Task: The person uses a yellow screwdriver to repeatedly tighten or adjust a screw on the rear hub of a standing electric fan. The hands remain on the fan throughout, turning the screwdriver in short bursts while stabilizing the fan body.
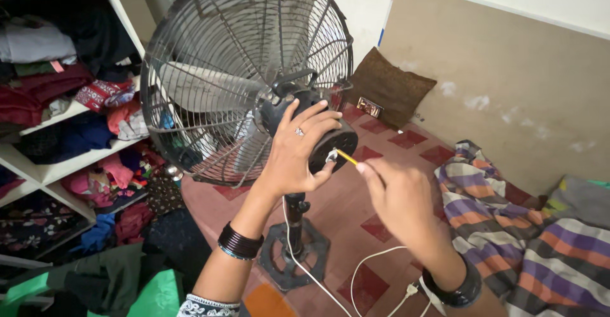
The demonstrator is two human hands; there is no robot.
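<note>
Pedestal fan [248, 75] stands at frame centre, wire cage facing up toward 11 o'clock, pale blades visible through the bars. Its black motor housing [318, 132] sits at the back of the cage, just above the upright post; the base [295, 253] rests on a red-and-pink tiled floor [356, 202].

Left hand [298, 148]: grip clenched around the motor housing from the 9 o'clock side, fingers over the top, thumb low near the rear face. Ring on one finger, dark bangles at the wrist.

Right hand [400, 199]: comes in from 4 o'clock, grip pinched on a thin yellow-handled tool [346, 157], likely a screwdriver. Tool tip meets the rear face of the housing, just beside the left thumb.

White cord [356, 272] trails from the post across the floor toward 6 o'clock.

Surroundings: shelves [70, 120] stuffed with folded clothes at 9 o'clock; striped cloth [495, 228] heaped at 4 o'clock; brown cushion [387, 85] against the wall at 1 o'clock.
</note>
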